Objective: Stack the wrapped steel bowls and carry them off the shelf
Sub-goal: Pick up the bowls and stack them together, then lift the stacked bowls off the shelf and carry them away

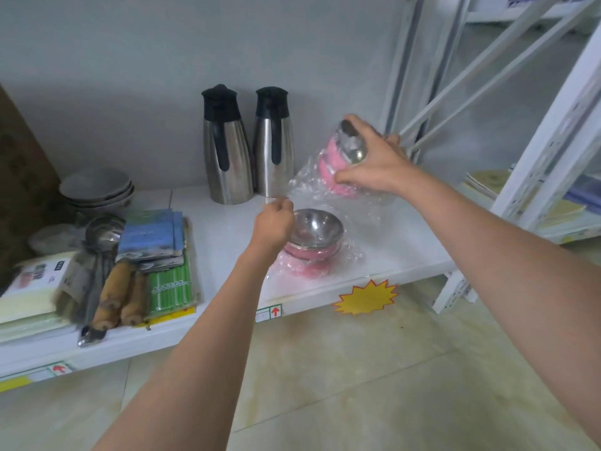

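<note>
A wrapped stack of steel bowls with pink outsides (317, 234) sits on the white shelf (367, 281), in clear plastic. My left hand (274, 224) is just left of it, fingers pinched on the edge of the plastic wrap near the rim. My right hand (374, 164) holds a second wrapped pink-and-steel bowl stack (341, 154) tilted on its side, lifted above the shelf to the right of the first stack. Loose plastic (325, 193) hangs from the lifted stack down toward the shelf.
Two steel thermos jugs (224, 148) (273, 141) stand behind the bowls. Grey ceramic bowls (97, 187), ladles (100, 236), brushes (113, 294) and packets (169, 284) fill the shelf's left half. White shelf uprights (533, 164) rise at the right. A yellow starburst tag (366, 297) marks the shelf's front edge.
</note>
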